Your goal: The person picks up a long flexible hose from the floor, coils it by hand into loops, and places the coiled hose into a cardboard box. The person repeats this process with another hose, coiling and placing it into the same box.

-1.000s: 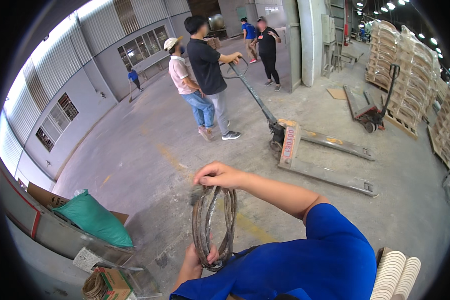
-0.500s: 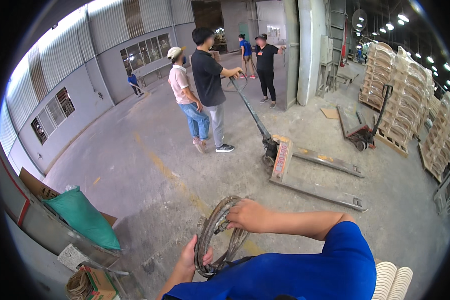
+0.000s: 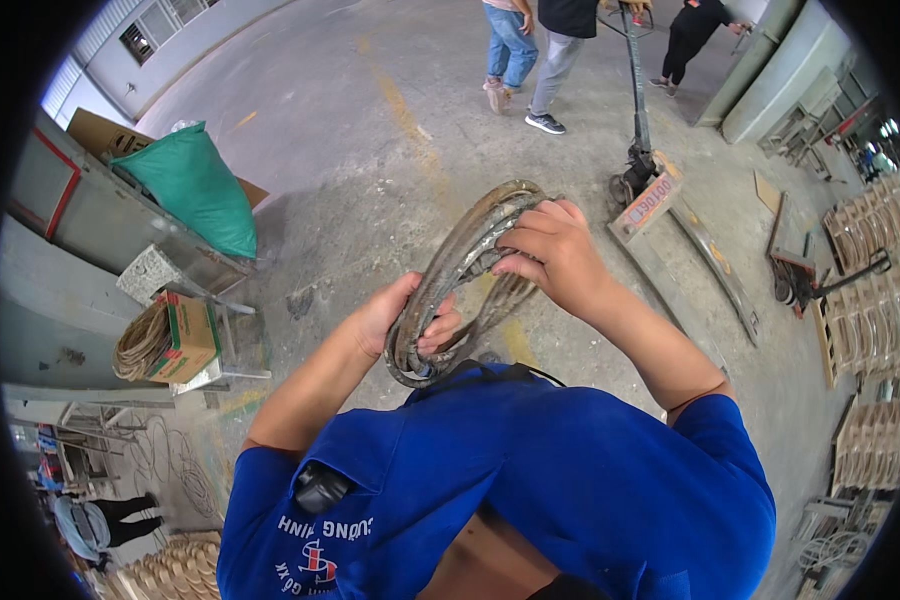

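Head view shows the coil (image 3: 467,272) held at chest height, left hand (image 3: 402,318) clamped on its lower end and right hand (image 3: 553,252) gripping its top, so a slackened grip could let loops spring loose and drop.

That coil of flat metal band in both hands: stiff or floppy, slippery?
Probably springy rather than floppy: the coil of metal band keeps its loop shape between the left hand and right hand. Likely to fan apart, since the turns look loose and unbound. The dull, worn surface suggests it is not very slippery.
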